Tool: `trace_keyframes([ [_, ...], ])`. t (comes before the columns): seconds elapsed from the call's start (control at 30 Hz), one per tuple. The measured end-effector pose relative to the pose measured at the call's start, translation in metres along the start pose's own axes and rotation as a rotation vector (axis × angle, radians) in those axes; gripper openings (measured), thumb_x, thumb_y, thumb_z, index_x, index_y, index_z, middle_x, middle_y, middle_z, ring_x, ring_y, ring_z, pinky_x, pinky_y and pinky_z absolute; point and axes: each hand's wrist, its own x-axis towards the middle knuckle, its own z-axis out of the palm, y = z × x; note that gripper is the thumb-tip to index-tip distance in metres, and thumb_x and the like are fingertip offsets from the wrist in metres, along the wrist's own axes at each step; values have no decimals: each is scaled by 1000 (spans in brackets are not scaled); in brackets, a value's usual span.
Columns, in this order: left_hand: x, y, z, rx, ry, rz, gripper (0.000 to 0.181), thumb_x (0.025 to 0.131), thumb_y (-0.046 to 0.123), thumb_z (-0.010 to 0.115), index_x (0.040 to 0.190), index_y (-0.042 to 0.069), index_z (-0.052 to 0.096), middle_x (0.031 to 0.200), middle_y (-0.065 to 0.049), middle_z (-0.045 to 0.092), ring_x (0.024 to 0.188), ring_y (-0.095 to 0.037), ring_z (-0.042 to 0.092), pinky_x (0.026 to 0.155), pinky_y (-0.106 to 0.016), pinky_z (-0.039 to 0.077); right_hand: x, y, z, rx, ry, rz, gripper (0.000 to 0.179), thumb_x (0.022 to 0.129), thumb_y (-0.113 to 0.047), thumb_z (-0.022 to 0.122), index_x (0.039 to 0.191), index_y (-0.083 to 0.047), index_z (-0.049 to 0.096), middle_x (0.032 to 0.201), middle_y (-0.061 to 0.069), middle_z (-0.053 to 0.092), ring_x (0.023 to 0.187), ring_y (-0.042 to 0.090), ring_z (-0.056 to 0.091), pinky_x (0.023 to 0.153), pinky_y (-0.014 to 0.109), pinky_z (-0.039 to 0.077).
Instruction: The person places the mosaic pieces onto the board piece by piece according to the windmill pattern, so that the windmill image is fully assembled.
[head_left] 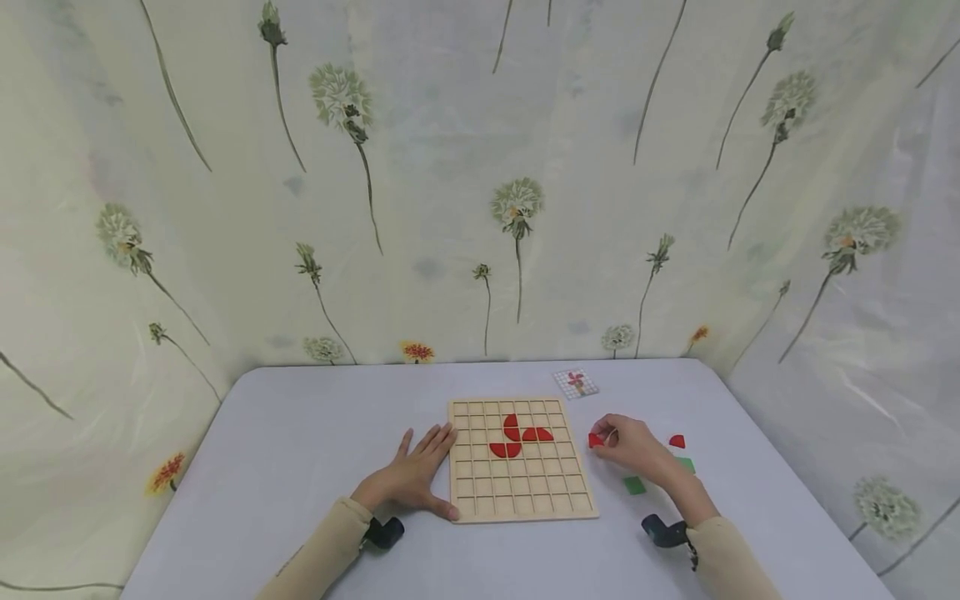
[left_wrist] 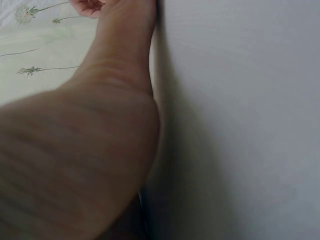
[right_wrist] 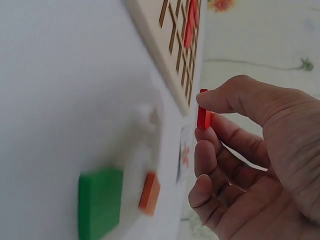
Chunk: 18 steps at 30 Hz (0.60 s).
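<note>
A square wooden grid board (head_left: 525, 482) lies on the table. Red rounded pieces, among them one at the upper middle (head_left: 512, 427), one to its right (head_left: 537, 434) and one at lower left (head_left: 505, 450), sit in its cells. My left hand (head_left: 411, 479) lies spread along the board's left side, fingertips and thumb at its edge. Just right of the board, my right hand (head_left: 633, 446) pinches a small red piece (right_wrist: 203, 111) between thumb and index finger, above the table. In the left wrist view the left hand (left_wrist: 85, 150) is close and blurred, its fingertips hidden.
Right of the board lie a green square piece (head_left: 634, 485), another green piece (head_left: 686, 464) partly behind the right wrist, and a red rounded piece (head_left: 677, 441). A small pattern card (head_left: 576, 383) lies behind the board. Flower-printed cloth (head_left: 450, 167) hangs behind the table.
</note>
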Motion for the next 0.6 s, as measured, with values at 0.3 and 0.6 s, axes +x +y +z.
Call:
trace_keyframes([
  [0.3, 0, 1, 1, -3, -6, -1, 129, 65, 78, 66, 156, 10, 7, 164, -7, 3, 152, -27, 1, 117, -61, -3, 10, -30, 20, 22, -62, -68, 21, 81, -16, 76, 99, -13, 66, 83, -3, 60, 76, 14, 51, 60, 23, 44],
  [0.6, 0, 0, 1, 9, -8, -3, 129, 65, 79, 66, 156, 11, 7, 164, -7, 3, 152, -26, 1, 117, -62, -3, 14, -52, 37, 44, -88, -169, 19, 80, -12, 77, 97, -11, 67, 81, -3, 58, 73, 13, 49, 59, 22, 43],
])
